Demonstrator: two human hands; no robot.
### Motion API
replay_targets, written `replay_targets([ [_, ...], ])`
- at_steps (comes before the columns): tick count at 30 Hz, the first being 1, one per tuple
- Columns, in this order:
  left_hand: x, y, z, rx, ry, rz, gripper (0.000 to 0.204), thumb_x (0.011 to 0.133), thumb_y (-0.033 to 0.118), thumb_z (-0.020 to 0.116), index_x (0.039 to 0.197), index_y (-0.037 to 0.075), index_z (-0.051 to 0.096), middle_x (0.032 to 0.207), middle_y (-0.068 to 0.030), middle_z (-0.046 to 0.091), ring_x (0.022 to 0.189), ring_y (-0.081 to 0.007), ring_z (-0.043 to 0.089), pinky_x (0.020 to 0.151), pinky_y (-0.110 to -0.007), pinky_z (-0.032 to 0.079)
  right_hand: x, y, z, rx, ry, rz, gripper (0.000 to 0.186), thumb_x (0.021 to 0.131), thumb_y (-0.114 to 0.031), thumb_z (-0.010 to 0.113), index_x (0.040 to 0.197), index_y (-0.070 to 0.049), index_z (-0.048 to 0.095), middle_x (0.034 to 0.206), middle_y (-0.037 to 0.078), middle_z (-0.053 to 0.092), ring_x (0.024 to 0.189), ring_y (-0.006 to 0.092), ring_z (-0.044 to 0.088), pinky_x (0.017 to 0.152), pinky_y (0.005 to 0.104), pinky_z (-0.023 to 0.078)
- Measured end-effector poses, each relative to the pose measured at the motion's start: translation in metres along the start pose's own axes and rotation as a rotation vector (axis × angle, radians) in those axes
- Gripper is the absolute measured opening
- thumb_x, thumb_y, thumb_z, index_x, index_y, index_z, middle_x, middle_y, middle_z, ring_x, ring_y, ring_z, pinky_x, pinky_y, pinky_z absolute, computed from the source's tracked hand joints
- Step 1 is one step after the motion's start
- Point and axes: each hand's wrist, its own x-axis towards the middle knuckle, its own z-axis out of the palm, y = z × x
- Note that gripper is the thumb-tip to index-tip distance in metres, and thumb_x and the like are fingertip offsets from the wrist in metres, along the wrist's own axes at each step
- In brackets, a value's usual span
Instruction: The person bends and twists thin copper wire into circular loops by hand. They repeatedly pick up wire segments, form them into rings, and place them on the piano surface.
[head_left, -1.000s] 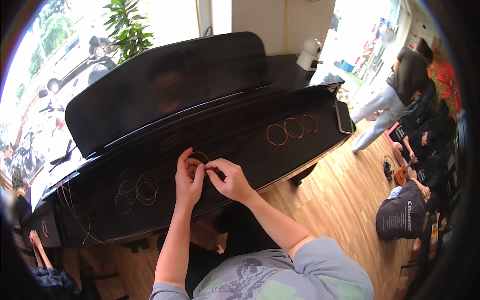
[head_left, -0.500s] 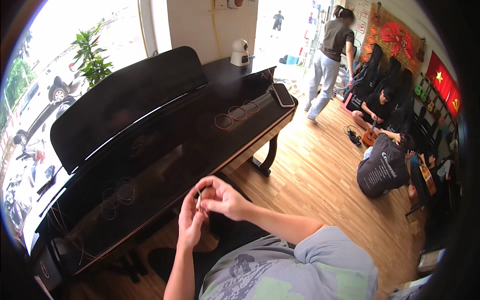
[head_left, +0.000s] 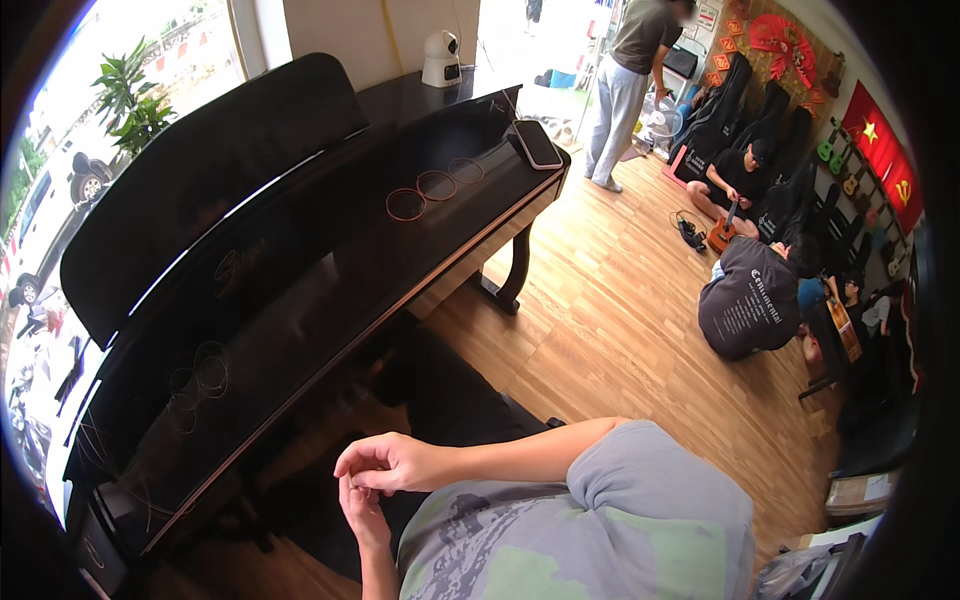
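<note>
Both hands dropped off the piano [head_left: 300, 290]; 3 string coils [head_left: 436, 186] remain.

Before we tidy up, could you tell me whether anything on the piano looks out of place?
Yes: three coiled wire rings and a dark smartphone lie on the closed black piano lid, with darker coils and loose strands near its left end. Nothing looks spilled or damaged.
</note>
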Motion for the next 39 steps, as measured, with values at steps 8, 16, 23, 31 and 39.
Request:
replay_targets([
  [8, 0.009, -0.017, -0.025, 0.031, 0.184, -0.116, 0.049, 0.095, 0.045, 0.031, 0.111, 0.004, 0.053, 0.096, -0.0031, 0.056, 0.082, -0.0111, 0.055, 0.062, -0.025, 0.040, 0.023, 0.028, -0.003, -0.102, 0.118, -0.120, 0.012, 0.088, -0.006, 0.056, 0.098, 0.000, 0.058, 0.074, 0.004, 0.063, 0.056, 0.0073, 0.053, 0.050, 0.0219, 0.043],
  [16, 0.041, -0.002, -0.019, 0.405, -0.114, -0.034, 0.062, 0.090, 0.053, 0.042, 0.114, -0.004, 0.051, 0.087, -0.0022, 0.052, 0.071, -0.0081, 0.047, 0.058, -0.021, 0.032, 0.025, 0.027, -0.030, -0.783, 0.381, -0.439, 0.011, 0.075, -0.007, 0.061, 0.086, -0.006, 0.064, 0.071, 0.006, 0.057, 0.060, 0.0216, 0.059, 0.055, 0.0351, 0.047],
  [23, 0.037, -0.020, -0.047, 0.132, -0.068, -0.225, 0.067, 0.088, 0.055, 0.043, 0.113, -0.006, 0.055, 0.077, -0.0033, 0.053, 0.064, -0.0101, 0.047, 0.056, -0.023, 0.036, 0.042, 0.015, -0.040, -0.951, 0.211, -0.485, 0.022, 0.071, -0.011, 0.067, 0.092, -0.005, 0.063, 0.085, 0.008, 0.054, 0.082, 0.0262, 0.056, 0.072, 0.0379, 0.045],
  [31, 0.040, -0.012, -0.069, -0.001, 0.038, -0.149, 0.063, 0.094, 0.053, 0.034, 0.107, -0.002, 0.059, 0.082, -0.0067, 0.061, 0.065, -0.0123, 0.051, 0.057, -0.025, 0.040, 0.063, 0.004, -0.034, -0.684, -0.122, -0.324, 0.013, 0.087, -0.011, 0.058, 0.095, -0.003, 0.063, 0.086, 0.010, 0.060, 0.077, 0.0253, 0.061, 0.070, 0.0369, 0.048],
  [39, 0.075, 0.024, -0.051, 0.090, 0.077, -0.002, 0.030, 0.095, 0.028, 0.057, 0.093, -0.002, 0.059, 0.073, -0.0055, 0.059, 0.060, -0.0099, 0.053, 0.058, -0.021, 0.043, 0.080, -0.019, -0.031, -0.009, 0.099, 0.057, 0.017, 0.095, -0.009, 0.054, 0.106, 0.002, 0.062, 0.081, 0.004, 0.064, 0.066, 0.0068, 0.060, 0.061, 0.0213, 0.048],
])
